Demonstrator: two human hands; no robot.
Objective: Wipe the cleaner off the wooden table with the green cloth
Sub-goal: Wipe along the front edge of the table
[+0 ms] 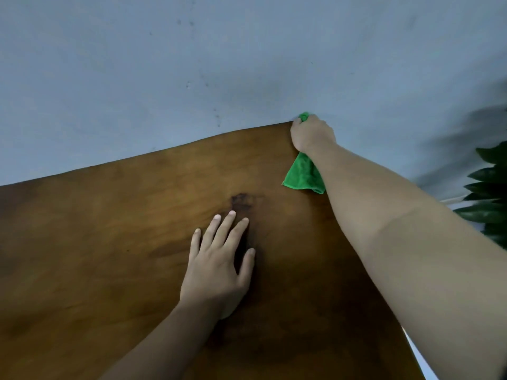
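Brown wood is seen on the left, where the tabletop (96, 229) is set against a grey-blue wall (192, 64). Near the middle, the left hand (216, 267) is laid flat on the wood with fingers straight and spread, so nothing is held in its grip. It is likely pressed down to keep the body steady for the long reach. A dark patch (242, 200) is seen just past its fingertips; whether it is wet cleaner cannot be told. Further right, at the far corner, the green cloth (303, 175) is bunched tight in the grip of the right hand (311, 134), with one end trailed on the wood. It is likely held this way so the edge can be rubbed hard. Dark leaves (485, 193) are seen at the far right.
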